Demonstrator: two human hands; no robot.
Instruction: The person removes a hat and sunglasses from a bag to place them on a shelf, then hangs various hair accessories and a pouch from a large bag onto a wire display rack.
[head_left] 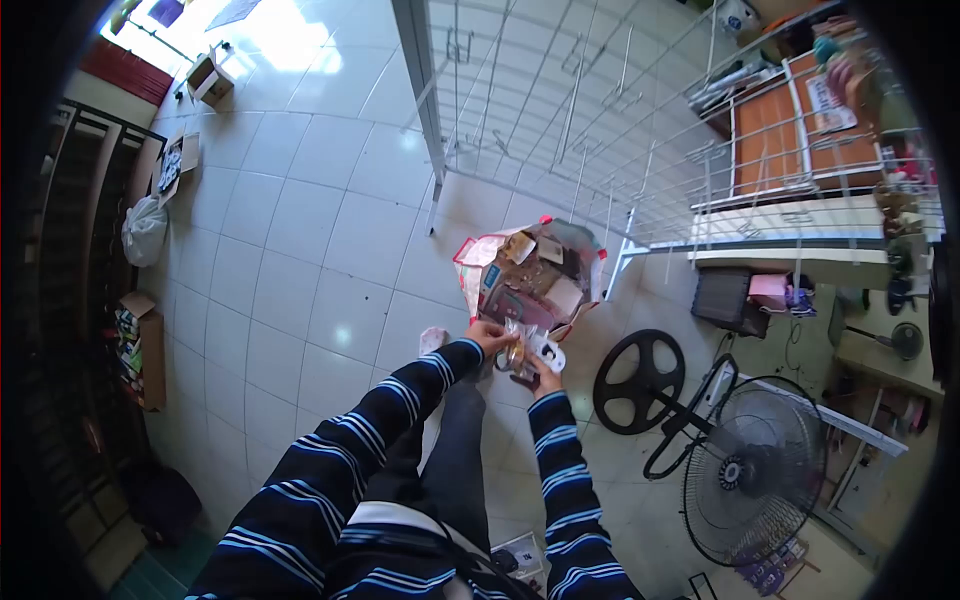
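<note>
My left hand [490, 337] is closed, its fingers pinching the edge of a small clear plastic packet [515, 352] with something orange-brown inside. Close beside it, my right hand [545, 378] grips a white piece with a black mark [549, 351], perhaps a display card; its exact kind is too small to tell. Both hands are in front of my body, over the near edge of a large open bag [482, 247] with red trim on the floor. Small boxes and packaged goods fill the bag, among them a pinkish box [520, 308].
A white wire display rack [620, 245] stands just beyond the bag. At the right are a standing fan [755, 470] and its black round base [640, 382]. Cardboard boxes [150, 350] and a white plastic bag [146, 230] line the left wall. Tiled floor [300, 240] lies between.
</note>
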